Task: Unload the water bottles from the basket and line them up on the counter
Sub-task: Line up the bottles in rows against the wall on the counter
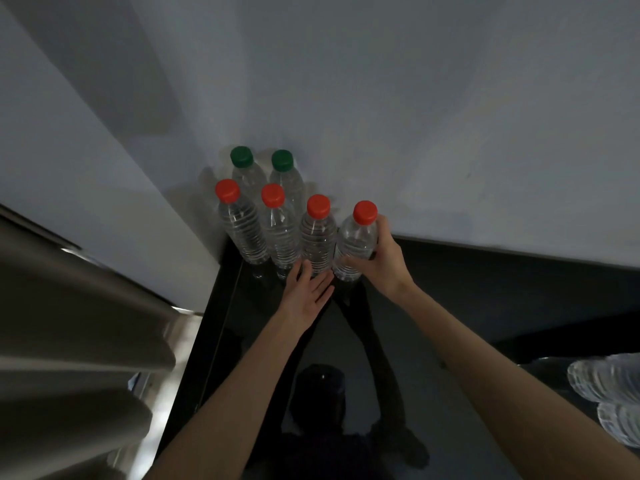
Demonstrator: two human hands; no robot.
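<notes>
The step in hand is setting the end bottle, the fourth with a red cap, at the right end of the front row on the counter.

- The right hand grips this bottle at its shoulder and side, fingers curled round it.
- The left hand lies open, fingers straight and close together. Its tips are at the foot of the third bottle, apparently steadying it.
- Whether the end bottle's base is fully down cannot be told.

Recommended procedure:

1. Seat the base flat, with the bottle upright and just beside the third bottle, without nudging it.
2. Use the left hand as a stop against the row (thin plastic bottles of this kind probably tip easily).
3. Release by opening the fingers outward to the right, away from the row.
4. Check the cap against the other three red caps for a straight line.

Two green-capped bottles stand behind, near the wall. Further bottles show blurred at the right edge, and the basket itself cannot be made out.
</notes>
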